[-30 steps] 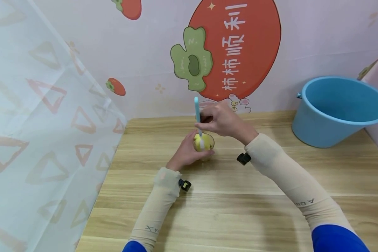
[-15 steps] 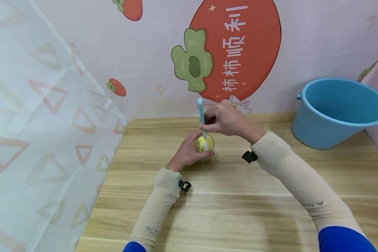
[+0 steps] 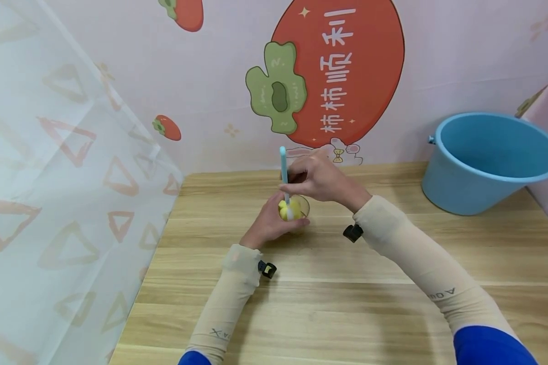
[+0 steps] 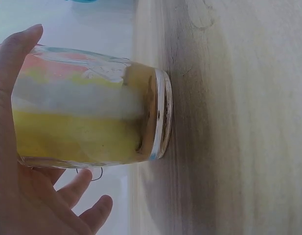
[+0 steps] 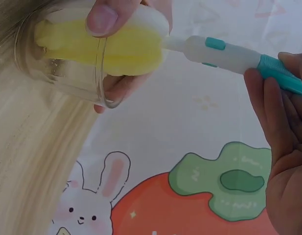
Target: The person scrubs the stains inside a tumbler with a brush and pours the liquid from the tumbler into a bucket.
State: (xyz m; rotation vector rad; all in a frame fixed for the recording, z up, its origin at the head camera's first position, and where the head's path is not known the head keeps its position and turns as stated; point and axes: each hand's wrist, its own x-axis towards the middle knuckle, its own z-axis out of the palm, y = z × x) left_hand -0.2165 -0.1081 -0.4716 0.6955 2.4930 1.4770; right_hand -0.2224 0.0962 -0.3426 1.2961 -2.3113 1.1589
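A clear glass cup stands on the wooden table. My left hand grips it from the left near its rim, thumb on the near side. Inside the cup sits the yellow-and-white sponge head of a bottle brush, its end short of the bottom in the right wrist view. The brush's turquoise-and-white handle rises out of the mouth, nearly upright. My right hand pinches that handle above the cup. A brownish tint shows at the cup's base; whether it is liquid I cannot tell.
A blue bucket stands at the back right of the wooden table. Behind the table hangs a printed cloth with persimmon pictures. A pale curtain runs along the left edge.
My right hand and the brush handle shift right, then come back left; the sponge head moves the same way within the cup. My left hand stays around the cup.
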